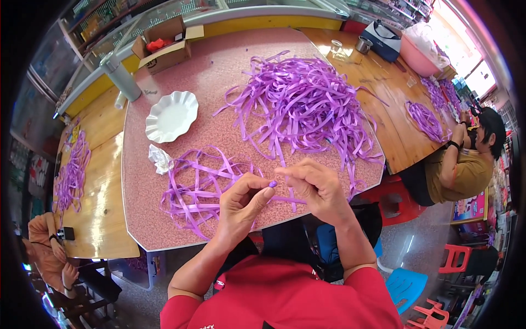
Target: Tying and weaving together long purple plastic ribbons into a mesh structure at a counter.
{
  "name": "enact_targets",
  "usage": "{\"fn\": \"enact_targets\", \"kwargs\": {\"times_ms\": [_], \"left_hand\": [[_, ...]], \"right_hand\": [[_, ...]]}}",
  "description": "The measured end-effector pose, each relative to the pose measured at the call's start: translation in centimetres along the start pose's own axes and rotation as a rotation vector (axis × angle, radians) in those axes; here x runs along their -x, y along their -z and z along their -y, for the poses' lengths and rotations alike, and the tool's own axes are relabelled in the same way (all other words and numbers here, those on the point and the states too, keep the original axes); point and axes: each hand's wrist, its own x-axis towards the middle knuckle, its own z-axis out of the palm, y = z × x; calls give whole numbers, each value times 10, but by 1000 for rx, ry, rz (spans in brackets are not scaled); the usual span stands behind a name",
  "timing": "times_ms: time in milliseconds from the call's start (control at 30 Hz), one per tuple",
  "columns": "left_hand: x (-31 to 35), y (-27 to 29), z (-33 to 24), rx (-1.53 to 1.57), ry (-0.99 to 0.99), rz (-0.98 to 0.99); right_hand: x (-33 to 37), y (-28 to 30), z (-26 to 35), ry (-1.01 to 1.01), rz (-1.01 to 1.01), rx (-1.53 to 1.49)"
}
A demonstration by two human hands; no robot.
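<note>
Between the thumb and forefinger of my left hand (241,205) is a small, tightly rolled purple ribbon piece (273,183). Close by on its right, my right hand (315,189) is closed in a pinch at about the same height; whatever its fingertips hold is too small to make out. A loose heap of purple ribbon (203,183) lies on the pink speckled table (219,109) beside my left hand. Beyond my hands spreads a much larger pile of purple ribbon (307,104), with strands trailing down toward my right wrist.
A white scalloped plate (172,116), crumpled white tissue (160,159), a grey-green flask (120,77) and an open cardboard box (167,49) stand at left. Two other people sit at wooden side tables with purple ribbon. Red stool (392,200) and blue stool (405,288) are at right.
</note>
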Motion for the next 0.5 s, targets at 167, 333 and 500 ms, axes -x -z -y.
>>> {"fn": "enact_targets", "kwargs": {"times_ms": [167, 333, 500], "left_hand": [[0, 1, -5, -112, -17, -23], [-1, 0, -5, -44, -26, 31], [-5, -1, 1, -79, -31, 47]], "right_hand": [[7, 2, 4, -252, -154, -161], [6, 9, -11, -74, 1, -177], [6, 7, -8, -95, 41, -156]]}}
